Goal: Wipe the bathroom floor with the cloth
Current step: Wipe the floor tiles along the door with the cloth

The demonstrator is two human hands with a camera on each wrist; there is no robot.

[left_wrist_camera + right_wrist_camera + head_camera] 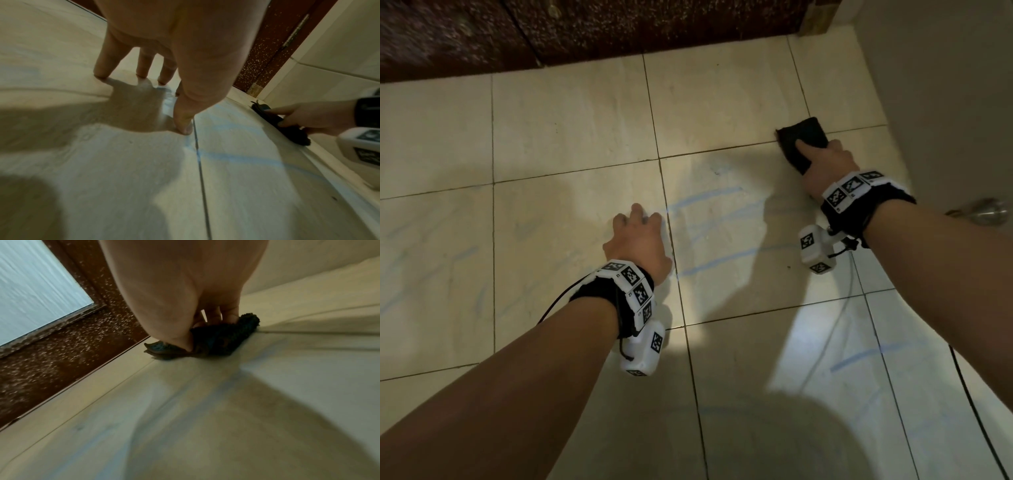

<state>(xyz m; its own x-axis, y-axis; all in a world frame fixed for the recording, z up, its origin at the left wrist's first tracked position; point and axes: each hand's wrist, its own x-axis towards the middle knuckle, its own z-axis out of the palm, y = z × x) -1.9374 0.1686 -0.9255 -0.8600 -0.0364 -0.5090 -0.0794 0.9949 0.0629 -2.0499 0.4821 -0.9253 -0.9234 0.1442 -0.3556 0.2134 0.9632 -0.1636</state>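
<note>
Dark pile: the cloth (802, 144) is a black, fluffy folded pad, upper right of the head view, lying flat on the floor (571, 137) across a grout line.
Handling: probably soft, light and limp; it should bunch or unfold if dragged by one corner, so pressure from above suits it better than a pinch.
Right hand: the right hand (825, 164) lies on the cloth's near end, forefinger stretched along the top, thumb tucked against the side, pressing it down.
Left hand: the left hand (637, 240) holds nothing; its spread fingertips (185, 128) prop on a tile at centre frame.
Edges: a pale wall (945, 102) stands just right of the cloth; a dark speckled door (585, 27) closes the top of the frame.
Open room: bare tiles with faint blue streaks (705, 202) stretch left and toward the lower frame, so strokes likely run that way.
</note>
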